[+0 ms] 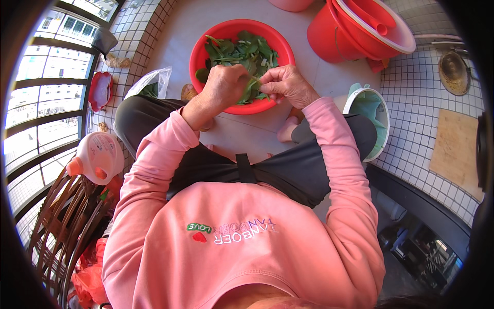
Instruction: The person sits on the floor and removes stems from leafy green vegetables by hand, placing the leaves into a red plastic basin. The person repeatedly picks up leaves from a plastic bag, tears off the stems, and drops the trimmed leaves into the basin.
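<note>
A red plastic basin (pixel 195 48) stands on the floor before me, holding loose green leafy vegetables (pixel 252 46). Over its near side, my right hand (pixel 287 85) pinches a leafy green sprig (pixel 251 89) between thumb and forefinger. My left hand (pixel 227 83) is close beside it on the left, fingers curled in at the same sprig. Motion blurs the left fingertips, and the back of that hand hides most of what they grip. Leaves of the sprig hang down between the two hands, above the basin's near rim.
A clear plastic bag (pixel 154 83) with greens lies by my left knee. Right of my right knee stands a lined white bin (pixel 382 143). Red buckets (pixel 328 34) are at the back right. A detergent jug (pixel 102 156) and a brown rack (pixel 58 224) are at left.
</note>
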The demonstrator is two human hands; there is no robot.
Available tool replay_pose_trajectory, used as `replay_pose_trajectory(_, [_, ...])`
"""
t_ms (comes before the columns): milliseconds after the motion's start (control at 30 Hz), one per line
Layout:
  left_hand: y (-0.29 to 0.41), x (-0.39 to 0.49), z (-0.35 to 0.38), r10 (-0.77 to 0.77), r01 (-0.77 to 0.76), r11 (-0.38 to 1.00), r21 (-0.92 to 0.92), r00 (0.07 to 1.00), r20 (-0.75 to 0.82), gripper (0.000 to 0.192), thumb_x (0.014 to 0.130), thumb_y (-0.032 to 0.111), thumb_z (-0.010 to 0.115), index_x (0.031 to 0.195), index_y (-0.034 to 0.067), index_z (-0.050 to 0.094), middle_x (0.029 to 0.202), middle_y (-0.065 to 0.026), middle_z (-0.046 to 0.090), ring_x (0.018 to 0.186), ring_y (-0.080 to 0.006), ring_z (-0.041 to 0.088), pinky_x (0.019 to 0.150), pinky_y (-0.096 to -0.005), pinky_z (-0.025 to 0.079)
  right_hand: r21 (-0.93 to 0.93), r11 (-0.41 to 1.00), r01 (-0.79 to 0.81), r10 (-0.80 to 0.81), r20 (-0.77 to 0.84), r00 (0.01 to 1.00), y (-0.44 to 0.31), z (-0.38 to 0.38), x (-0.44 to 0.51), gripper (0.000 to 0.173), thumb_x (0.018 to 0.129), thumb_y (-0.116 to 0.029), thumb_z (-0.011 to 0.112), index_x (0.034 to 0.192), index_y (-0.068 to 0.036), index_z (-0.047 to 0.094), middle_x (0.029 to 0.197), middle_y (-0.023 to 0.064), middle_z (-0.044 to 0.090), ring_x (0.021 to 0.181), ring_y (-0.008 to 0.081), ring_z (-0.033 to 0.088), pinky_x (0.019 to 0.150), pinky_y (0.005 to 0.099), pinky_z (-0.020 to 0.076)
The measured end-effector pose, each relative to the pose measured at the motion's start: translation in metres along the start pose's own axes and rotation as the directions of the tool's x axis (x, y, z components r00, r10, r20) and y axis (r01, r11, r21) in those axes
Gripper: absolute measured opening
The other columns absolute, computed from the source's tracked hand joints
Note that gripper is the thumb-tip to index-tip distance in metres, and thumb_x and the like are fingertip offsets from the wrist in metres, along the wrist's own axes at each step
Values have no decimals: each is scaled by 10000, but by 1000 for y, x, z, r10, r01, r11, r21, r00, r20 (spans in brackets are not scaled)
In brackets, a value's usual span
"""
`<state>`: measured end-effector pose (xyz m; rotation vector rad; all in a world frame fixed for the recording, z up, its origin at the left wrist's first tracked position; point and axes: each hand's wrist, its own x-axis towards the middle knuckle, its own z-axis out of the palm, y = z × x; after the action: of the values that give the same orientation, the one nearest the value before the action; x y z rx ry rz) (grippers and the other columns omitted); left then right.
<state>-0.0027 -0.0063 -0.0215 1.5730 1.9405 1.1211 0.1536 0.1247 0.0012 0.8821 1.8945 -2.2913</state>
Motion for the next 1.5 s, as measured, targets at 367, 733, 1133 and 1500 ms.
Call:
replay_pose_trajectory(367, [1, -5, 16, 190, -200, 978, -54, 970, -149, 48, 731, -39, 565, 710, -6, 537, 636, -171, 542, 601, -365, 565, 520, -402, 446, 304, 941, 149, -88, -207, 974, 18, 25, 9, 121, 815, -90, 666, 844, 17, 619, 714, 72, 625, 563, 109, 590, 478, 246, 514])
replay_pose_trajectory(733, [7, -11, 18, 193, -197, 974, -113, 980, -50, 82, 717, -43, 562, 663, -13, 508, 614, -166, 522, 579, -357, 549, 514, -403, 438, 518, 806, 287, -101, -357, 929, 19, 19, 12, 146, 863, -100, 607, 932, 23, 571, 732, 57, 592, 628, 120, 592, 590, 277, 539])
replay_pose_trajectory(1133, [12, 0, -5, -414, 369, 577, -729, 901, 128, 98, 773, 39, 624, 796, -49, 660, 668, -2, 610, 600, -59, 542, 559, -218, 458, 92, 887, 452, -315, -594, 740, -6, -5, 9, 258, 814, -241, 703, 835, 4, 624, 656, 38, 583, 533, 76, 514, 484, 196, 415])
replay_pose_trajectory(1500, [24, 0, -6, -402, 399, 640, -657, 902, 157, 161, 832, 122, 626, 824, -32, 669, 699, -6, 618, 635, -47, 541, 564, -213, 446, -238, 879, 413, -473, -334, 815, 4, 29, 6, 96, 855, -100, 630, 824, -19, 588, 649, -32, 526, 557, 36, 469, 492, 200, 391])
